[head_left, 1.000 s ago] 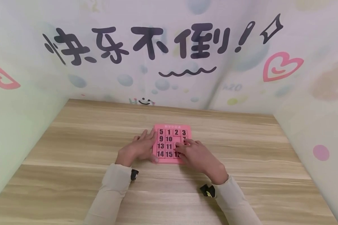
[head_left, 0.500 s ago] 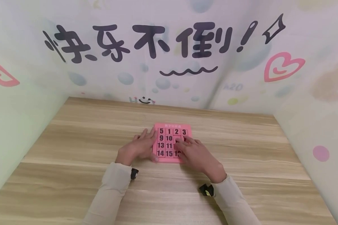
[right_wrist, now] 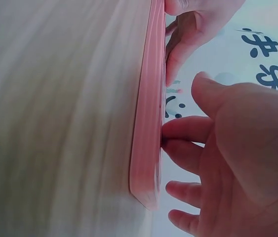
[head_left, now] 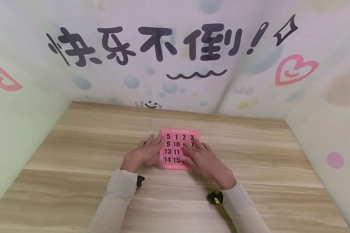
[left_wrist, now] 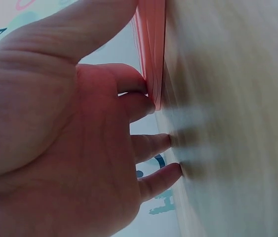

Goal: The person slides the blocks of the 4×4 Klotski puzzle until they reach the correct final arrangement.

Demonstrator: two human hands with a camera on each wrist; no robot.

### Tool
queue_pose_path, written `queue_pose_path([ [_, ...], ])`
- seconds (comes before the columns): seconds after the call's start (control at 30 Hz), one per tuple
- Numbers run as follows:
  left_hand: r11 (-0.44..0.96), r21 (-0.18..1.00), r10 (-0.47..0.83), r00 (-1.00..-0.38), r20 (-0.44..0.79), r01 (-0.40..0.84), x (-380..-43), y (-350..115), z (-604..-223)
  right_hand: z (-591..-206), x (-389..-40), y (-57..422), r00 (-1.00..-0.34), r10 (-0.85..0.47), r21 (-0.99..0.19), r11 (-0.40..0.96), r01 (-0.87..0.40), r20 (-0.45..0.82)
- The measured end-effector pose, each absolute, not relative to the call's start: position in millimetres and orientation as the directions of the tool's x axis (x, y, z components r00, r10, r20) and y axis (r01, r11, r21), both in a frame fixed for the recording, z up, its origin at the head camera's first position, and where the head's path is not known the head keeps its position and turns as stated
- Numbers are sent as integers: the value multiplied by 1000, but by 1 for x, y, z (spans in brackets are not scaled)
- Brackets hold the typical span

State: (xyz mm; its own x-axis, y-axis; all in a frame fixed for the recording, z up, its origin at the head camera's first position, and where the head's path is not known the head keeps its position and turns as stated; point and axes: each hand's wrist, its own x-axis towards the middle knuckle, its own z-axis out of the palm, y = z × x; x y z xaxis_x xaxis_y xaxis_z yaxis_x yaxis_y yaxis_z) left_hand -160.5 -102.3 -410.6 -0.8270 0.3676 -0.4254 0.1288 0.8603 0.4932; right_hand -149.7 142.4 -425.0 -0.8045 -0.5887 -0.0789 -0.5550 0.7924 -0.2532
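Note:
A pink number slide puzzle (head_left: pixel 178 167) lies flat on the table, its black-numbered tiles in rows. My left hand (head_left: pixel 144 154) rests against the puzzle's left edge, thumb near the lower left corner. In the left wrist view, two fingertips of this hand (left_wrist: pixel 89 143) touch the pink side (left_wrist: pixel 153 54) while the other two reach down to the tabletop. From the right, my right hand (head_left: pixel 205 161) reaches over the tiles with its fingertips on the third column, hiding some numbers. The right wrist view shows index and middle fingers (right_wrist: pixel 185 148) close together on the puzzle's face.
The wood-grain table (head_left: pixel 84 145) extends around the puzzle on every side. A printed white cloth wall (head_left: pixel 119 77) with large black characters stands behind it, with side walls at left and right. Black straps (head_left: pixel 215 197) sit at the wrists.
A tile has slid upward into the gap in the second row, third column, under my right fingertips. The left hand stays at the puzzle's left edge.

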Motion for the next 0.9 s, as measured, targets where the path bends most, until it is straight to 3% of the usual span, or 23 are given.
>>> queue_pose_path([
  [0.33, 862, 488, 366, -829, -423, 132, -159, -104, -411, -426, -153, 145, -798, -592, -294, 787, -542, -112],
  [0.9, 873, 464, 369, -826, -425, 151, -159, -104, -411, -417, -138, 132, -726, -670, -262, 737, -624, -156],
])
